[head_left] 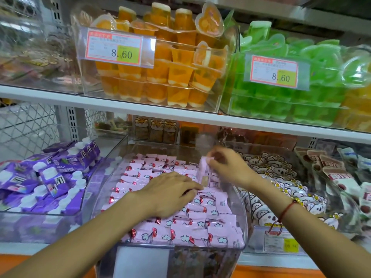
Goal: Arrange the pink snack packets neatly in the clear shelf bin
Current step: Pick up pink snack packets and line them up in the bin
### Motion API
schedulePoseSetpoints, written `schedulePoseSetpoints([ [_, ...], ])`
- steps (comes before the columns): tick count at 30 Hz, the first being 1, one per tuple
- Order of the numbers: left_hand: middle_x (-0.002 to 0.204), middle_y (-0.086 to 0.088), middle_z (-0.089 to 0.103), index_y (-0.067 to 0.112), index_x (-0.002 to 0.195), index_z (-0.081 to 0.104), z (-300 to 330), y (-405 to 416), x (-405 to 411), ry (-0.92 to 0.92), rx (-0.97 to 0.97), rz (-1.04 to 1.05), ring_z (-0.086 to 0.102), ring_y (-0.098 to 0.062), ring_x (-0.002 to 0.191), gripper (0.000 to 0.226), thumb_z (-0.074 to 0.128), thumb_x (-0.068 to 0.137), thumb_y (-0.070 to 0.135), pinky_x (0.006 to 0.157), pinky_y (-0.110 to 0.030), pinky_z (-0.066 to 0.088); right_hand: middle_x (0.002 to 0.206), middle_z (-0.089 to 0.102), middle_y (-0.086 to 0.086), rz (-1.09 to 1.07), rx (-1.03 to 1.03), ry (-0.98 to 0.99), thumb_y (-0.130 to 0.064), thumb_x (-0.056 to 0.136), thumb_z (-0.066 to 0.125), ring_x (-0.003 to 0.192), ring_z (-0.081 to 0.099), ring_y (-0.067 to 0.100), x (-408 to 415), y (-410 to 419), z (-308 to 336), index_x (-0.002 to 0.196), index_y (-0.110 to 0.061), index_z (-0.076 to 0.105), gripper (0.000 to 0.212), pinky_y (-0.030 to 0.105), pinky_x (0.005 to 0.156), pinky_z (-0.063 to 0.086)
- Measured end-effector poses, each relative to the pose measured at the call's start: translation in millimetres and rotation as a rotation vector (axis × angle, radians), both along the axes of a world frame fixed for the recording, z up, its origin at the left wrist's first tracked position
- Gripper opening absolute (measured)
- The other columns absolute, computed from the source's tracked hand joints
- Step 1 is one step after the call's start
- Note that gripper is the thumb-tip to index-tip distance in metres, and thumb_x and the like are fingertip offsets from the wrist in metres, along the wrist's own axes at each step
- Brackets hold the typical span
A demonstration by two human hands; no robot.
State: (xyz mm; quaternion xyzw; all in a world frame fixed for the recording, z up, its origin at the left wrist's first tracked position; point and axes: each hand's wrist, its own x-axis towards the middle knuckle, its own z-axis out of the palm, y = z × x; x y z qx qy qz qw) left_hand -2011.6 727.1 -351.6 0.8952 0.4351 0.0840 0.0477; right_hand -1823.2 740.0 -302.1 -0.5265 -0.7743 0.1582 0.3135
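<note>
Looking down through the head camera, I see the left hand (170, 192) lying flat on the pink packets (180, 223), fingers straight and close together, pressing on the middle rows inside the clear bin (244, 227). The right hand (226, 165) is raised just above the back right part of the same bin, and its thumb and fingertips pinch one pink packet (204, 171) by its top edge, so that it hangs upright with its lower end touching the packets below. I can see a red string bracelet (287, 209) round the right wrist. The packets fill the bin in overlapping rows, most lying flat with their red ends toward the left. To the left of the bin, purple pouches (50, 177) with white caps lie heaped in another clear tub. To the right, a tub holds packets printed with little bears and flowers (271, 171), and further right are brown and white packets (331, 169). On the shelf above stand a bin of orange jelly cups (170, 63) and a bin of green jelly cups (281, 101), each with a price tag (116, 48) reading 8.60.
</note>
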Motion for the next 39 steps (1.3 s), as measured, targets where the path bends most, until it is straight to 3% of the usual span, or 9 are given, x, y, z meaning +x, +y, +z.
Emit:
schedulePoseSetpoints([
  [7, 0.13, 0.01, 0.055, 0.04, 0.121, 0.057, 10, -11, 0, -0.299, 0.026, 0.101, 0.044, -0.013, 0.123, 0.029, 0.042, 0.097, 0.043, 0.095, -0.031, 0.036, 0.075, 0.061, -0.008, -0.284, 0.375, 0.571, -0.008, 0.092, 0.055, 0.059, 0.053, -0.005, 3, -34, 3, 0.094, -0.01, 0.06, 0.005, 0.006, 0.055, 0.04],
  [10, 0.108, 0.021, 0.056, 0.035, 0.105, 0.054, 24, -18, 1, -0.705, 0.031, 0.245, 0.055, -0.004, 0.099, 0.032, 0.056, 0.083, 0.057, 0.071, -0.022, 0.042, 0.065, 0.062, -0.008, -0.305, 0.214, 0.857, -0.011, 0.095, 0.053, 0.051, 0.053, -0.004, 6, -47, 6, 0.096, -0.01, 0.06, 0.007, 0.008, 0.049, 0.043],
  [14, 0.111, 0.024, 0.053, 0.034, 0.125, 0.043, 28, -30, 4, -0.767, -0.152, 0.129, 0.055, 0.003, 0.099, 0.051, 0.061, 0.08, 0.053, 0.07, -0.013, 0.046, 0.074, 0.068, 0.003, -0.16, -0.109, 1.061, -0.011, 0.095, 0.053, 0.06, 0.063, 0.004, -2, -56, 10, 0.098, -0.006, 0.062, 0.01, 0.011, 0.058, 0.05],
  [18, 0.108, 0.009, 0.067, 0.03, 0.118, 0.06, 28, -33, 1, -0.949, -0.362, 0.146, 0.064, -0.006, 0.092, 0.033, 0.065, 0.086, 0.034, 0.068, -0.017, 0.052, 0.072, 0.067, -0.006, -0.141, -0.076, 0.948, -0.015, 0.094, 0.055, 0.066, 0.064, 0.003, -7, -61, 12, 0.105, -0.006, 0.062, 0.016, 0.012, 0.063, 0.052],
  [23, 0.084, 0.002, 0.076, 0.021, 0.093, 0.068, 42, -33, -3, -1.274, -0.887, 0.394, 0.058, -0.001, 0.05, 0.036, 0.062, 0.079, 0.055, 0.034, -0.014, 0.03, 0.124, 0.049, -0.01, -0.116, 0.397, 0.161, -0.02, 0.09, 0.06, 0.115, 0.043, 0.006, -3, -66, 7, 0.134, -0.022, 0.043, 0.047, 0.012, 0.095, 0.032],
  [27, 0.067, 0.003, 0.072, 0.018, 0.08, 0.062, 43, -33, -1, -1.16, -0.804, 0.497, 0.047, -0.003, 0.038, 0.046, 0.058, 0.076, 0.064, 0.034, -0.011, 0.025, 0.143, 0.037, -0.011, 0.045, 0.426, -0.27, -0.027, 0.085, 0.06, 0.134, 0.024, 0.01, -8, -64, -2, 0.143, -0.027, 0.037, 0.063, 0.024, 0.107, 0.014],
  [30, 0.059, 0.004, 0.068, 0.021, 0.071, 0.066, 43, -34, -1, -1.02, -0.696, 0.434, 0.047, -0.004, 0.037, 0.057, 0.043, 0.078, 0.074, 0.036, -0.013, 0.027, 0.127, 0.052, -0.011, 0.047, 0.472, -0.333, -0.03, 0.088, 0.062, 0.121, 0.036, 0.01, -10, -61, -7, 0.132, -0.029, 0.049, 0.046, 0.024, 0.099, 0.023],
  [34, 0.063, 0.003, 0.069, 0.022, 0.07, 0.073, 37, -32, 1, -1.114, -0.509, 0.355, 0.055, -0.006, 0.049, 0.067, 0.024, 0.093, 0.062, 0.049, -0.017, 0.042, 0.096, 0.066, -0.012, -0.025, 0.3, 0.119, -0.032, 0.084, 0.066, 0.084, 0.059, 0.003, -7, -59, -1, 0.106, -0.023, 0.06, 0.025, 0.022, 0.074, 0.047],
  [39, 0.124, 0.008, 0.055, 0.033, 0.123, 0.055, 10, -30, -1, -0.58, -0.143, 0.231, 0.059, -0.012, 0.1, 0.027, 0.044, 0.098, 0.031, 0.091, -0.035, 0.048, 0.089, 0.071, 0.006, 0.011, -0.058, 0.626, -0.021, 0.087, 0.063, 0.079, 0.069, 0.008, -7, -58, 0, 0.107, -0.009, 0.052, 0.026, 0.023, 0.077, 0.055],
])
